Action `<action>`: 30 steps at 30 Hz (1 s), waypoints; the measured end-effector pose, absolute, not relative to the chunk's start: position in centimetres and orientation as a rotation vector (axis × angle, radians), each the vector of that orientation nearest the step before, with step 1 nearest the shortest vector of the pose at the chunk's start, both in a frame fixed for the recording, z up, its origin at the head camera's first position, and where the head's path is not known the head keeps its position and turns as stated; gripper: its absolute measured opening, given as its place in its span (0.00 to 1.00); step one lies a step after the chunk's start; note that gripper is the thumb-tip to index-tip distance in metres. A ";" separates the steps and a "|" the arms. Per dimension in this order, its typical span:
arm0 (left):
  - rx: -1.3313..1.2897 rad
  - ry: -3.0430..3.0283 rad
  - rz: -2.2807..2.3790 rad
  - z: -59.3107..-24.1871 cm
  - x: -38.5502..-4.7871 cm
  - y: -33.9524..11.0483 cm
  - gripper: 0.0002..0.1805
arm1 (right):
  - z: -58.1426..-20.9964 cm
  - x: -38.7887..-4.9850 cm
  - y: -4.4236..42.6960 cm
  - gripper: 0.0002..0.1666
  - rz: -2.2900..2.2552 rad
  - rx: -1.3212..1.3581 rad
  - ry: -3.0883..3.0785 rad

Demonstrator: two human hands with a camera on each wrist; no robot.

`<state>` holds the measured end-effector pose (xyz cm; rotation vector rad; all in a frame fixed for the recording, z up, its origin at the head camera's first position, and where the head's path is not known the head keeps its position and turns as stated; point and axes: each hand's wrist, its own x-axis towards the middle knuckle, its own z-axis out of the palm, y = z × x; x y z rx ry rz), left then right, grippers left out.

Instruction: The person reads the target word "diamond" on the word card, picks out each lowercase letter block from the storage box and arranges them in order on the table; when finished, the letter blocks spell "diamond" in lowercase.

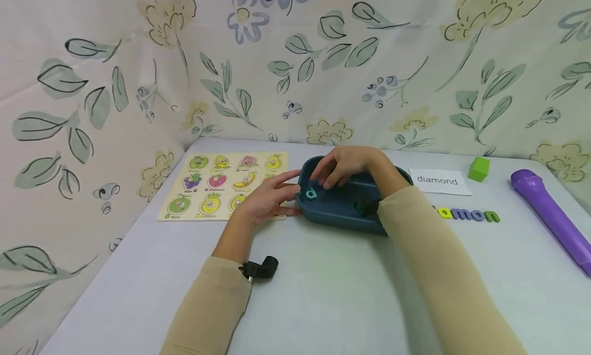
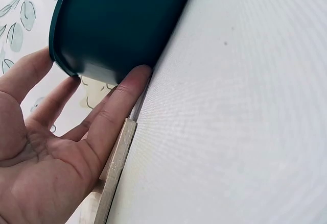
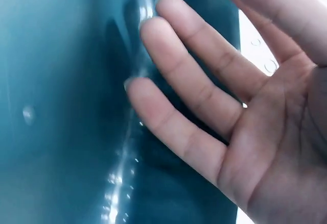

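Note:
A dark teal tray [image 1: 341, 216] stands on the table in the head view. My left hand [image 1: 273, 196] touches its left end, fingers spread and fairly straight; in the left wrist view the fingertips of the left hand [image 2: 56, 147] meet the tray's wall [image 2: 112, 25]. My right hand [image 1: 348, 165] reaches over the far side of the tray, fingers pointing down inside. Close by its fingertips lies a teal letter d [image 1: 311, 193]. In the right wrist view the right hand [image 3: 230, 112] has loosely bent fingers, with nothing visible between them. My right forearm covers part of the tray.
A fruit picture board [image 1: 217, 188] lies left of the tray. To the right are a card reading "diamond" [image 1: 440, 181], a row of colored letters [image 1: 466, 215] partly behind the right sleeve, a green block [image 1: 479, 169] and a purple toy microphone [image 1: 551, 216]. Patterned cloth [image 1: 295, 88] hangs behind.

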<state>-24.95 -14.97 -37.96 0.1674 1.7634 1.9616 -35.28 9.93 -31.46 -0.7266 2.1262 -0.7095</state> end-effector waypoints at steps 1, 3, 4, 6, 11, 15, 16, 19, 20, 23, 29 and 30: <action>0.167 1.764 1.964 -37.9 -24.9 -14.9 0.29 | -31.6 -35.3 9.8 0.27 -0.700 -0.717 2.112; 0.168 1.760 1.970 -37.9 -24.9 -14.9 0.29 | -31.9 -35.3 9.4 0.28 -0.681 -0.700 2.082; 0.165 1.755 1.972 -37.9 -24.9 -14.9 0.29 | -32.0 -35.2 9.2 0.28 -0.671 -0.690 2.069; 0.161 1.750 1.975 -38.0 -24.9 -14.9 0.30 | -32.2 -35.1 8.9 0.29 -0.647 -0.678 2.059; 0.161 1.750 1.979 -38.0 -24.9 -14.8 0.29 | -32.6 -35.0 8.5 0.24 -0.555 -0.718 2.089; 0.159 1.750 1.979 -38.0 -24.9 -14.9 0.29 | -32.8 -35.0 8.3 0.21 -0.507 -0.746 2.118; 0.158 1.749 1.977 -38.0 -25.0 -14.8 0.29 | -32.9 -35.0 8.3 0.22 -0.507 -0.741 2.124; 0.155 1.746 1.975 -38.0 -25.0 -14.7 0.29 | -33.0 -35.1 8.3 0.27 -0.515 -0.719 2.139; 0.155 1.748 1.974 -38.0 -25.0 -14.7 0.29 | -33.1 -35.1 8.3 0.29 -0.515 -0.713 2.143; 0.155 1.761 1.969 -38.0 -25.0 -14.7 0.29 | -33.3 -35.1 8.1 0.28 -0.491 -0.711 2.157; 0.159 1.770 1.958 -37.9 -25.0 -14.8 0.29 | -33.4 -34.9 7.4 0.23 -0.400 -0.699 2.179; 0.160 1.772 1.956 -37.9 -25.0 -14.9 0.29 | -33.4 -34.9 7.2 0.22 -0.387 -0.697 2.182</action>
